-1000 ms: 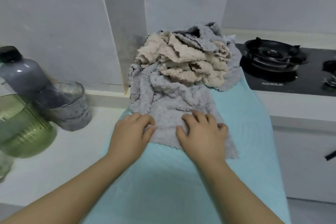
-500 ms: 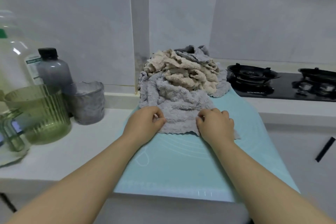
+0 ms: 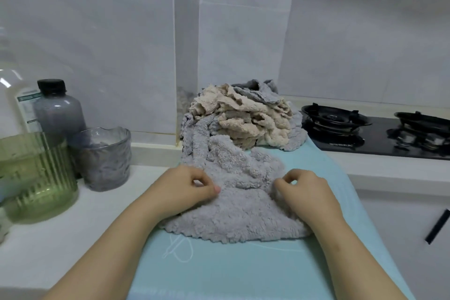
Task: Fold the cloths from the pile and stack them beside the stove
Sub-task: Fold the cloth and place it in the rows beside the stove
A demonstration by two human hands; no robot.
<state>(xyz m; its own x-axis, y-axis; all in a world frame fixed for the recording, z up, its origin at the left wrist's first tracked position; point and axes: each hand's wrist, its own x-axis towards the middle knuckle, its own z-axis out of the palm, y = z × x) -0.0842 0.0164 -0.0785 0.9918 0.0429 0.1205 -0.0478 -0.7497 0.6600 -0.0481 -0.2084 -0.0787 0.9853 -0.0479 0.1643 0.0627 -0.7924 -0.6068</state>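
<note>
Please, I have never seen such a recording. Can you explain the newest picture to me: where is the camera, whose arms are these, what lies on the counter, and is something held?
There is no machine here: a person works with bare hands. The camera sits on the person's head and looks forward and down, so both arms enter from the bottom edge. The left hand and the right hand each pinch the grey cloth, which lies on a turquoise mat on the white counter. Behind it is the pile of beige and grey cloths, not yet folded. To the right of the pile is a black gas stove. On the left stand a grey bottle, a glass cup and a green ribbed container.
</note>
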